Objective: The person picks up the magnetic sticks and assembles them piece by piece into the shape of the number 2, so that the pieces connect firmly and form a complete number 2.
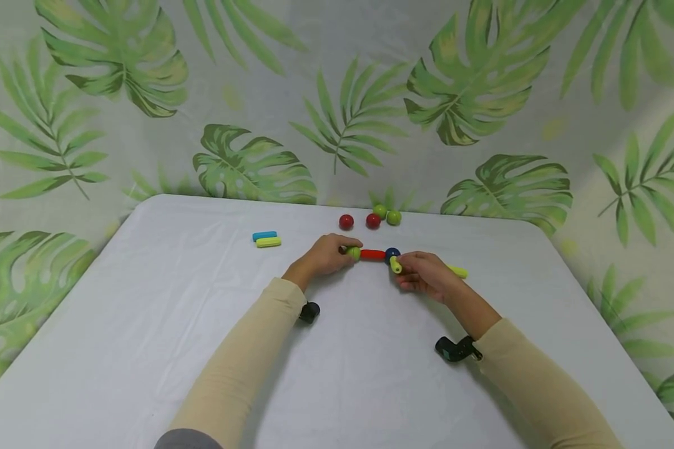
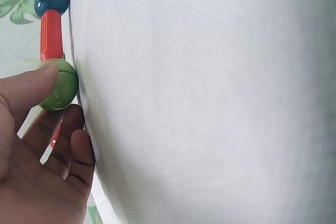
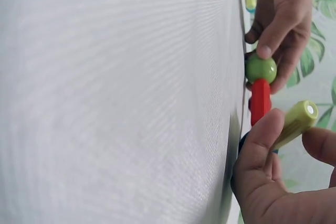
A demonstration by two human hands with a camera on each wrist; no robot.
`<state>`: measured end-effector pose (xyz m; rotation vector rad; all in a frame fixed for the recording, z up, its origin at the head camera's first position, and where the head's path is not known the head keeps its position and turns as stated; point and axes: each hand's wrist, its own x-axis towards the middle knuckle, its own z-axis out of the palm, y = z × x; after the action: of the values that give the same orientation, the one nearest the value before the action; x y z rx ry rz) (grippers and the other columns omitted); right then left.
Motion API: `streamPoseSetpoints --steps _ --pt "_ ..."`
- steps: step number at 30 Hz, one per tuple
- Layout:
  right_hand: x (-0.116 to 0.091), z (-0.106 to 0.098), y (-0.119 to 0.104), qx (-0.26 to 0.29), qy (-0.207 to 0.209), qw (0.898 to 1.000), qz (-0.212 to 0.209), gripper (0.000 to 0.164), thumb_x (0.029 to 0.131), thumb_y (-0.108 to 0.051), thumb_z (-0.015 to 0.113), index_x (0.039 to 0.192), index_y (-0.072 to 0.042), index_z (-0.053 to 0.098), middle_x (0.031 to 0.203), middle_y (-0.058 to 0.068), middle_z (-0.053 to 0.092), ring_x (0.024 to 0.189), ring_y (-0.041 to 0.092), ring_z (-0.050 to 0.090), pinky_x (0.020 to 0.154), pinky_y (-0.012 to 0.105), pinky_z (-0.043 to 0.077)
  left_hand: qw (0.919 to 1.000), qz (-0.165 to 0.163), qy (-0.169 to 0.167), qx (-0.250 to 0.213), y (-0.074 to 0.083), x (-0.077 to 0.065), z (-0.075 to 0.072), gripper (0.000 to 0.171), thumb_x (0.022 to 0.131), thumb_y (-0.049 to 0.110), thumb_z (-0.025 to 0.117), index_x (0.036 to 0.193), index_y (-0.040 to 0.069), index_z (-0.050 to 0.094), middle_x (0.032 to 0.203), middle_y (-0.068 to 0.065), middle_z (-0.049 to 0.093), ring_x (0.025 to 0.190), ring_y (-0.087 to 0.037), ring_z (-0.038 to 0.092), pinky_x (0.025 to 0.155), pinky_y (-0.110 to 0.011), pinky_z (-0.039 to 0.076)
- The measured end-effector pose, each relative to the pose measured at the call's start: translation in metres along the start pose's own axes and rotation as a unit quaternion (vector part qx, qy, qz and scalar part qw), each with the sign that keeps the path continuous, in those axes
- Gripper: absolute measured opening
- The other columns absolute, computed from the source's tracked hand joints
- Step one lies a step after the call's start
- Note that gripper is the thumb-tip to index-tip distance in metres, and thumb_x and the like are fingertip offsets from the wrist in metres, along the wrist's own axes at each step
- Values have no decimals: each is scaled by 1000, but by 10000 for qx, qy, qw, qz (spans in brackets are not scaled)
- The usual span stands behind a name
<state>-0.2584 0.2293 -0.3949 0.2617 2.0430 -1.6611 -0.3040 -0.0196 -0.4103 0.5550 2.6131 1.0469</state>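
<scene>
My left hand (image 1: 327, 254) pinches a green ball (image 1: 353, 252), its thumb lying on the ball in the left wrist view. A ridged red rod (image 2: 51, 35) runs from that ball to a dark blue ball (image 2: 52, 0). One end of a yellow-green rod (image 3: 298, 123) meets the blue ball, and the rod stands out at an angle toward the camera in the head view. Thumb and fingers of my right hand (image 1: 429, 275) hold this rod close to the blue ball. In the right wrist view those fingers mostly hide the blue ball.
Behind the hands lie two red balls (image 1: 346, 222) and two green balls (image 1: 394, 217). A blue rod (image 1: 264, 236) and a yellow rod (image 1: 268, 242) lie side by side to the left. Another yellow rod (image 1: 458, 271) shows beyond the right wrist. A leaf-patterned cloth hangs behind the white table (image 1: 371, 374).
</scene>
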Motion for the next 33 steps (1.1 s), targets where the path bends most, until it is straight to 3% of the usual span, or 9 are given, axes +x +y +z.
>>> streamPoseSetpoints --steps 8,15,20,26,33 --pt "1 -5 0 -253 -74 9997 -4 54 105 -31 44 146 2 34 99 0 61 79 10 62 73 21 56 10000 -37 -42 9 0 -2 -3 40 94 16 65 134 22 64 129 -8 63 104 -23 56 91 -29 50" --pt "1 -22 -4 -422 80 9990 -85 52 105 -31 45 144 2 35 98 0 61 76 8 60 69 22 55 9999 -36 -80 70 -1 -5 -7 41 95 17 65 135 22 63 131 -7 62 109 -25 56 97 -34 50" --pt "4 -35 -6 -862 284 9954 -322 51 105 -32 46 142 1 39 109 5 62 82 9 63 75 24 56 9999 -68 -70 119 -1 -7 -8 41 94 17 65 134 23 63 128 -6 63 103 -22 56 89 -30 51" --pt "14 -46 -15 -2029 607 9732 -894 46 106 -33 44 138 0 47 131 21 58 103 22 62 86 27 55 9999 -62 -43 84 -1 -7 -8 40 94 17 66 134 22 64 124 -6 64 101 -22 55 87 -29 49" --pt "28 -43 -35 -2890 710 9408 -1624 39 105 -25 47 135 0 51 128 22 60 109 34 63 86 33 55 9999 2 -39 116 -3 -5 -6 40 94 18 67 133 24 64 122 -5 65 99 -21 55 86 -28 49"
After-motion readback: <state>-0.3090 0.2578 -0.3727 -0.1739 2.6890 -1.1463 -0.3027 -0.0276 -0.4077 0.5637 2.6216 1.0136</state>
